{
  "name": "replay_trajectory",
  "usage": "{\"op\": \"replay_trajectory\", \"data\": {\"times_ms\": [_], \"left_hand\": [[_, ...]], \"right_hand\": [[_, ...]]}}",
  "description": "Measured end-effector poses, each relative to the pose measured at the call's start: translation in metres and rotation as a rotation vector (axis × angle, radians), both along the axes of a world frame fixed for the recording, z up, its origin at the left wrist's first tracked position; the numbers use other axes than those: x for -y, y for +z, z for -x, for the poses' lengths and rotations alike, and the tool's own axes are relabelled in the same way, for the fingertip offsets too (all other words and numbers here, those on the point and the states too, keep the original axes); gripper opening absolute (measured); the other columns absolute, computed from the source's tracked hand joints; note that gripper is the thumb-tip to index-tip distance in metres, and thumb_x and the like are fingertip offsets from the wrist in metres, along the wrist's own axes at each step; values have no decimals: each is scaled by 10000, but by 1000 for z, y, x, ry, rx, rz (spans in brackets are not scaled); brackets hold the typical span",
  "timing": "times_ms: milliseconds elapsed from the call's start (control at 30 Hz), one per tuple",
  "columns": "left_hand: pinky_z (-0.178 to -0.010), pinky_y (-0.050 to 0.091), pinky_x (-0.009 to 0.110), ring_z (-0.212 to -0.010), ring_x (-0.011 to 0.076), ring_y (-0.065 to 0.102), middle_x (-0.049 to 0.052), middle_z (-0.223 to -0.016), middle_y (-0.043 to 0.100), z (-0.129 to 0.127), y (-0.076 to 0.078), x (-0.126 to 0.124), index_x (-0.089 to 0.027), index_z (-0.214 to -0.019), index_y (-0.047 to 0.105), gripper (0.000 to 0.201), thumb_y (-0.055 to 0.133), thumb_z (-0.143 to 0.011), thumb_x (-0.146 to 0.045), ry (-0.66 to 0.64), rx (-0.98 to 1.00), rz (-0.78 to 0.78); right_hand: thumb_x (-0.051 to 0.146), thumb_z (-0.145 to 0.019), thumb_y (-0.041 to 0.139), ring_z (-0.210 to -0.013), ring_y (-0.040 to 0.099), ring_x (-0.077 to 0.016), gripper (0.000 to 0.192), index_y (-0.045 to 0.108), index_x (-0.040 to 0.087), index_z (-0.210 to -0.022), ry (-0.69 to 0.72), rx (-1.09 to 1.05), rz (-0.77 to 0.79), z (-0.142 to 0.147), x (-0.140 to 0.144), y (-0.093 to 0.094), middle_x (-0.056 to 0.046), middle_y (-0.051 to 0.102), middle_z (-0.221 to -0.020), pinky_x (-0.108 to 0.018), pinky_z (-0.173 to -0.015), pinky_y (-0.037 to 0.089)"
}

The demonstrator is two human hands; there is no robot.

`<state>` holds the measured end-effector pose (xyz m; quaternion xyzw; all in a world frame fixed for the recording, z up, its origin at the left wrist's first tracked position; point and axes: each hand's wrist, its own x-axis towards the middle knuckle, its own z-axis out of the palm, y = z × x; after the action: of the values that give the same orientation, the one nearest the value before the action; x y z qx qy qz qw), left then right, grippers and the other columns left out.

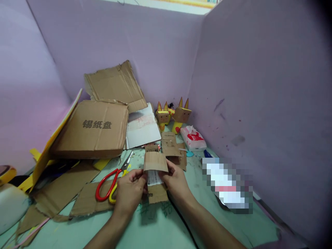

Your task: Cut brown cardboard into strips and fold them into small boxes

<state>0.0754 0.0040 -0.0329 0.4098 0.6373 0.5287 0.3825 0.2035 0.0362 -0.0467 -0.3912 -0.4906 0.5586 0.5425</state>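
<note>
My left hand [129, 192] and my right hand [176, 181] both grip a small strip of brown cardboard [155, 162] with a white printed label on it. Its top part is bent over into a curve. The hands hold it from each side just above the green table [160, 224]. Red-and-yellow-handled scissors [111, 183] lie on a cardboard scrap right beside my left hand.
A flattened cardboard box with printed characters [95, 129] and more cardboard sheets [116, 84] lie at the back left. Two small cardboard figures with pointed ears [172, 116] stand at the back, next to a tissue pack [193, 138]. Purple partition walls [259, 86] enclose the table.
</note>
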Motion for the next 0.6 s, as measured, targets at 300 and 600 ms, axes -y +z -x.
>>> {"op": "replay_trajectory", "data": {"times_ms": [300, 600], "left_hand": [[-376, 333, 205, -365, 109, 431, -58, -386, 471, 2, -8, -4, -185, -535, 533, 107, 532, -582, -281, 91, -170, 56], [-417, 329, 214, -431, 132, 459, -50, -440, 489, 7, -14, -8, -196, -559, 490, 114, 487, -641, -276, 60, -250, 52]], "right_hand": [[66, -580, 497, -910, 627, -211, 490, 642, 175, -1035, -38, 2, -2, 8, 3, 1, -3, 709, -954, -298, -778, 473], [52, -577, 460, -982, 604, -197, 562, 587, 173, -1111, -134, -76, -10, 14, 7, -3, -26, 674, -1066, -298, -836, 461]]}}
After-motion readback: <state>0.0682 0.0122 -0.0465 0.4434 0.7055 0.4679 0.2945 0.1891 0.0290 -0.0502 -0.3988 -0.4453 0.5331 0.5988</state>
